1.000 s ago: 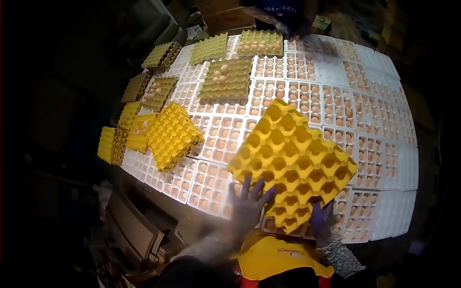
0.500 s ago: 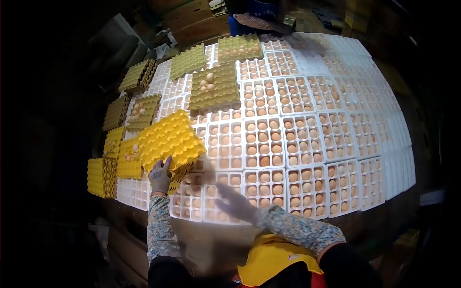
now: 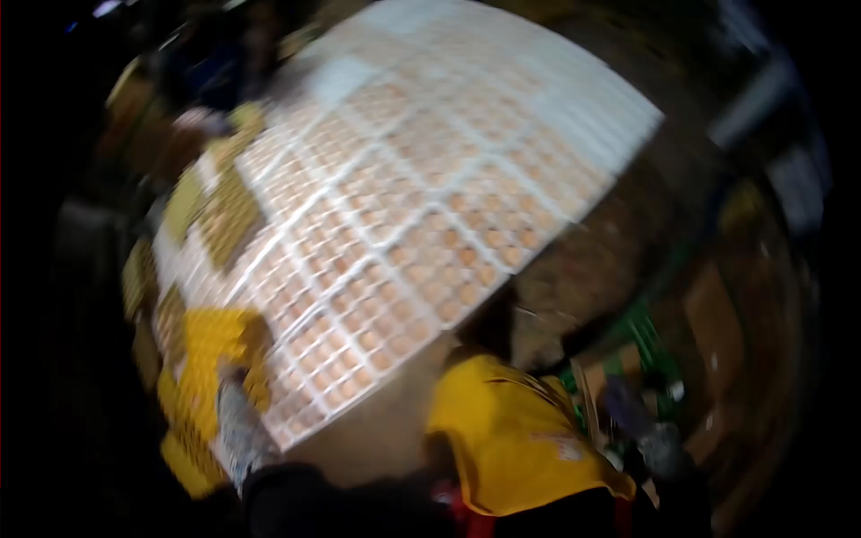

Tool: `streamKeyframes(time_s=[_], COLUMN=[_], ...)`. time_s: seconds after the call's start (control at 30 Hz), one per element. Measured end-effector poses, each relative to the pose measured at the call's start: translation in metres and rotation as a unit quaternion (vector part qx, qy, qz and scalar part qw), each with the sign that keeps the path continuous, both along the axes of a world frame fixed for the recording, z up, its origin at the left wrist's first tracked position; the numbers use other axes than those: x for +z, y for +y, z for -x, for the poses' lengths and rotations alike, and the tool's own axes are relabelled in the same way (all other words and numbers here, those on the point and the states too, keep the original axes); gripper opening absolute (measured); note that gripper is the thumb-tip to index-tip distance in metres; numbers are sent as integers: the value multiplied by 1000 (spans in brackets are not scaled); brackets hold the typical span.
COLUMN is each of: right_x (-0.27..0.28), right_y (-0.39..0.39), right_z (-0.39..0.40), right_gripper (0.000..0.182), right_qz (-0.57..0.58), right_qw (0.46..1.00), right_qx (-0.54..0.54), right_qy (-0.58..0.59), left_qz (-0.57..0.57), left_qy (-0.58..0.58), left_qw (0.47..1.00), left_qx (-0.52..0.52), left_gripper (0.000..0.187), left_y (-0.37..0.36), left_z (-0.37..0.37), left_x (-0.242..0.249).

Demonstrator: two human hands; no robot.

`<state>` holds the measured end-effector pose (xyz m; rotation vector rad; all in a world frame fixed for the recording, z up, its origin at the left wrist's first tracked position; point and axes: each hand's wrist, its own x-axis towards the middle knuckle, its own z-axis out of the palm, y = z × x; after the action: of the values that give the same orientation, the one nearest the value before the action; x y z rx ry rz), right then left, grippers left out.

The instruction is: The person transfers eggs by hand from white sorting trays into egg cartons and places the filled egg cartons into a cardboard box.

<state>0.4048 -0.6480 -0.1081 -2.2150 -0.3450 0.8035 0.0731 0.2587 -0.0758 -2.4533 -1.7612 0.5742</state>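
The view is smeared by motion. My left hand (image 3: 235, 369) is against the yellow egg tray stack (image 3: 211, 345) at the left side of the table; its fingers are too blurred to make out. Far from it, at the lower right, my right hand (image 3: 626, 405) is over a green crate (image 3: 653, 345) with brown cardboard in it. A purplish glove covers this hand, and its fingers are smeared. White trays of eggs (image 3: 359, 291) lie in rows across the table.
Olive egg trays (image 3: 230, 215) stand along the table's left side. More yellow trays (image 3: 190, 466) are at the lower left. Someone in dark blue (image 3: 211, 81) is at the upper left. A brown box side (image 3: 715, 327) shows at the right.
The view has swung to the right and tilted. My right hand has moved from above the white trays to the crate beside the table. My left hand remains at the yellow trays.
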Motion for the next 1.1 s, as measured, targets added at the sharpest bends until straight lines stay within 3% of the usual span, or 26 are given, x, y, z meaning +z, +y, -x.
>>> streamKeyframes(time_s=[0.07,0.1,0.13,0.17,0.2,0.23,0.33,0.4,0.47,0.5,0.53,0.6,0.67,0.7,0.73,0.77,0.9,0.93,0.97,1.0,1.03,1.07,1.1], right_x=[15,21,6,-9,-58,-37,5,-31,-52,-77,-77,-93,-93,-92,-86,-81,-81,-86,-69,-80,-105,-123,-132], right_y=[-33,-53,-73,-90,-103,-103,-73,-65,-44,-34,-28,-4,49,62,67,72,63,54,45,43,42,43,43], right_z=[58,104,152,208,272,300,367,421,449,469,478,481,474,451,431,437,478,499,517,538,562,585,611], right_gripper=[32,39,46,47,39,35,33,29,28,27,32,39,44,44,43,43,40,39,44,44,47,50,50], right_qz=[55,65,162,251,309,309,342,318,352,347,250,-43,223,206,183,182,94,43,12,7,100,189,179], right_qw=[992,975,954,928,850,838,731,657,543,540,579,495,754,641,516,508,532,536,506,509,516,524,541], right_qx=[-50,-147,-228,-231,-348,-447,-591,-678,-759,-766,-764,-837,-597,-705,-788,-793,-815,-817,-840,-839,-832,-815,-806], right_qy=[-101,-152,-106,-148,-249,-40,-7,-90,-72,-24,137,229,159,224,281,282,210,209,197,193,177,159,158], left_qz=[-145,-197,-226,-225,-198,-151,11,189,278,339,339,290,333,374,391,405,511,537,509,480,476,372,262], left_qy=[-72,-136,-199,-252,-288,-304,-282,-215,-186,-108,-94,-78,-53,-40,-8,25,92,130,147,162,162,175,189], left_qw=[960,906,839,779,730,692,591,502,435,430,393,246,145,92,96,106,-8,-18,-77,-130,-120,-92,-58], left_qx=[-227,-349,-452,-528,-587,-637,-755,-816,-836,-830,-850,-921,-930,-922,-915,-908,-855,-833,-845,-852,-856,-907,-944], left_gripper=[75,70,66,62,59,56,53,49,51,50,50,37,36,36,37,38,37,37,38,39,39,40,40], left_y=[-60,-106,-160,-212,-260,-300,-384,-468,-545,-594,-640,-729,-809,-843,-873,-897,-936,-936,-939,-941,-937,-932,-928], left_z=[-94,-141,-181,-210,-232,-255,-345,-405,-454,-474,-489,-504,-476,-446,-411,-370,-174,-135,-98,-63,-34,-8,15], left_x=[1,9,21,28,28,24,12,-1,-6,1,-3,-17,-2,6,13,23,54,27,2,-16,-24,-31,-37])
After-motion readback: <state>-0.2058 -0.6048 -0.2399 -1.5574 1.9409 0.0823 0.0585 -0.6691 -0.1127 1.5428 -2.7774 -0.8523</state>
